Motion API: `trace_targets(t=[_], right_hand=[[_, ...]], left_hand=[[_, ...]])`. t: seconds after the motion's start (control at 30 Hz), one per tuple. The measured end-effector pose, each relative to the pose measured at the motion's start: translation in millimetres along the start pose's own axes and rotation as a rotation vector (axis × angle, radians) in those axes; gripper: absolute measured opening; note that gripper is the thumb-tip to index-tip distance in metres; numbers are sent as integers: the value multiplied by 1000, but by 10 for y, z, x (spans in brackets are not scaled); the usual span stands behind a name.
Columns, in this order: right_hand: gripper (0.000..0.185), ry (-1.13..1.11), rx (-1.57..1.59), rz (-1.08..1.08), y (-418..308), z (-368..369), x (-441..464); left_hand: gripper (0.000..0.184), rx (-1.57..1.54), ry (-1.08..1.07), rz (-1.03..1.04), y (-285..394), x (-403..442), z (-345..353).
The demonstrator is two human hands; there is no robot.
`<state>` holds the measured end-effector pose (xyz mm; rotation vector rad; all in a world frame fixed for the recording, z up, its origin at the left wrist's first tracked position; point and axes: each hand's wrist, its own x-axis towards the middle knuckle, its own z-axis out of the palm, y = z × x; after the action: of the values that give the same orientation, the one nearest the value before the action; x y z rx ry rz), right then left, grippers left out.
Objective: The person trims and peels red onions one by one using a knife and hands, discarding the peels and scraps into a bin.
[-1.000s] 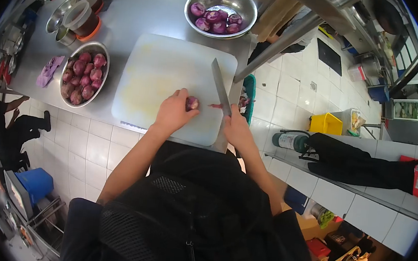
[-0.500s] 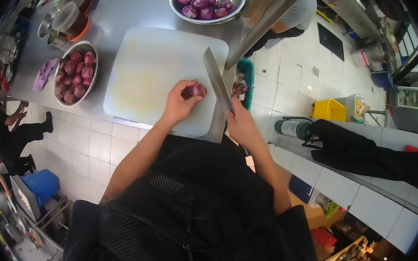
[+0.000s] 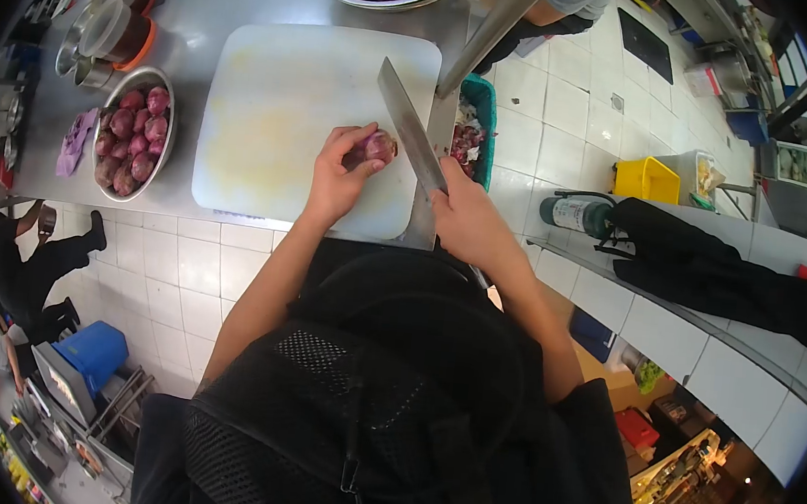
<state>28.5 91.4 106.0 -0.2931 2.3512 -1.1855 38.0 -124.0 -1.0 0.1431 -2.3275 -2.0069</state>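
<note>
Left hand (image 3: 338,177) grasps a single red onion (image 3: 379,146), its thumb and fingers wrapped about the near side; right hand (image 3: 472,218) is clenched round the handle of a broad knife (image 3: 407,118), whose blade slants towards 11 o'clock, close beside the onion. Taking the middle of the white cutting board (image 3: 281,116) as the dial's centre, the onion sits towards 4 o'clock, over the board; whether it touches the surface cannot be told.

At 9 o'clock, farthest left, lies a purple cloth (image 3: 75,145); next to it stands a steel bowl (image 3: 171,126) heaped with onions in dull, dry skins — these look like the share left to handle. Between 12 and 1 o'clock, a second steel bowl (image 3: 387,5), cut off by the frame's edge, holds glossier, brighter onions, some with pale patches; they appear to be the finished ones. At 3 o'clock, beyond the board's edge, a green bin (image 3: 489,135) holds purple and white scraps; by that sign, trimming is well under way. Judged by the bowls, the work seems partway along; the held onion — mostly in its skin — looks barely begun, with a good pile remaining.
</note>
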Motion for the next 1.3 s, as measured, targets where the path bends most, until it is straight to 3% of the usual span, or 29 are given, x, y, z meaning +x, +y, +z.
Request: trace_targets(t=[0.23, 0.5, 0.7, 0.8, 0.87, 1.13, 1.2, 1.23, 1.3], right_hand=[[26, -62, 8, 64, -266, -24, -33], [24, -104, -51, 105, -488, -39, -94], [25, -133, -151, 149, -603, -41, -124], [26, -113, -123, 120, -406, 107, -1], [27, 47, -114, -86, -114, 274, 206], [29, 187, -208, -35, 132, 751, 533], [33, 159, -184, 19, 118, 715, 520], [33, 173, -178, 10, 108, 679, 535], [37, 159, -83, 75, 111, 631, 494]], left_hand=[[55, -139, 2, 36, -119, -5, 41], [54, 83, 41, 164, -76, -28, 31], [53, 71, 52, 177, -41, -35, 51], [53, 77, 35, 216, -63, -36, 47], [53, 83, 30, 204, -76, -24, 42], [60, 227, 39, 265, -153, -20, 0], [56, -100, 7, 74, -174, -15, -6], [56, -92, 2, 88, -171, 27, -49], [50, -647, 154, -154, -171, 42, -183]])
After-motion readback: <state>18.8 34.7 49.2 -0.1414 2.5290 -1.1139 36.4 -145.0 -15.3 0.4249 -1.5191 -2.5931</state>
